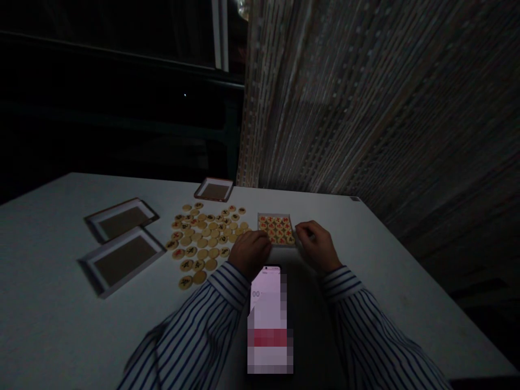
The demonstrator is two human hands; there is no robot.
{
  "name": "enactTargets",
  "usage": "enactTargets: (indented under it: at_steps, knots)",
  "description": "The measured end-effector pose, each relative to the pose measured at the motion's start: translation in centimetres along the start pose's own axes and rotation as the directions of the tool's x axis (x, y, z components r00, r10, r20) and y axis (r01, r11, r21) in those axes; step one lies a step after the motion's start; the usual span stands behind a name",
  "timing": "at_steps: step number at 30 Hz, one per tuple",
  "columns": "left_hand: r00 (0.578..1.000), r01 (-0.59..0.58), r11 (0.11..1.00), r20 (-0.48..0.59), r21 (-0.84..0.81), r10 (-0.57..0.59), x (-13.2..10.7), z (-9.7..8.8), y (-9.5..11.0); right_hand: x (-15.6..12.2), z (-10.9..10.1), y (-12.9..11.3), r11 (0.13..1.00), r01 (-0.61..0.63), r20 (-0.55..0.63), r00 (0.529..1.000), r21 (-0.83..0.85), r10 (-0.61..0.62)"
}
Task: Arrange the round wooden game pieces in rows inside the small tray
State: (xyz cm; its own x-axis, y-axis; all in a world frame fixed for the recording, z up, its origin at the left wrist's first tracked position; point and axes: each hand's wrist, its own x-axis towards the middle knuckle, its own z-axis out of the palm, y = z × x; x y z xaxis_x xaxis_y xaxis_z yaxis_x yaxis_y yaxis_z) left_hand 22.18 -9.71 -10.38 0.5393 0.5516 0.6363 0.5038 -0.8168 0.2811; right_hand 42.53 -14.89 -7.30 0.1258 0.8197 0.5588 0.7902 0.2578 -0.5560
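A small square tray [260, 218] filled with round wooden game discs marked in red sits on the white table [52, 325]. My left hand [251, 252] rests with curled fingers against the tray's near left corner. My right hand [317, 245] is curled at the tray's right edge. Whether either hand pinches a disc is hidden in the dim light. Several loose discs [203, 238], some marked in red or black, lie scattered to the left of the tray. Both arms wear striped sleeves.
A lit phone [268, 319] lies between my forearms. Two flat box halves [122, 260] [122, 219] lie at the left, and a smaller box lid [214, 189] sits at the back. A beaded curtain [365, 97] hangs behind. The table's right edge is close.
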Motion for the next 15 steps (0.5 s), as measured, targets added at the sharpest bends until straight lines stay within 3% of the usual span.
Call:
enactTargets:
  at_steps: [9, 15]
  knots:
    - [0.989, 0.041, 0.990, -0.133, -0.132, -0.059, 0.5, -2.4, 0.7, -0.6, -1.4, -4.2, 0.951, -0.169, -0.106, 0.974, 0.260, 0.202]
    - [0.966, 0.147, 0.958, -0.172, -0.246, -0.192, -0.3, -5.8, 1.1, -1.1, -1.2, -5.5, 0.930, -0.178, -0.087, 0.972, 0.321, 0.216]
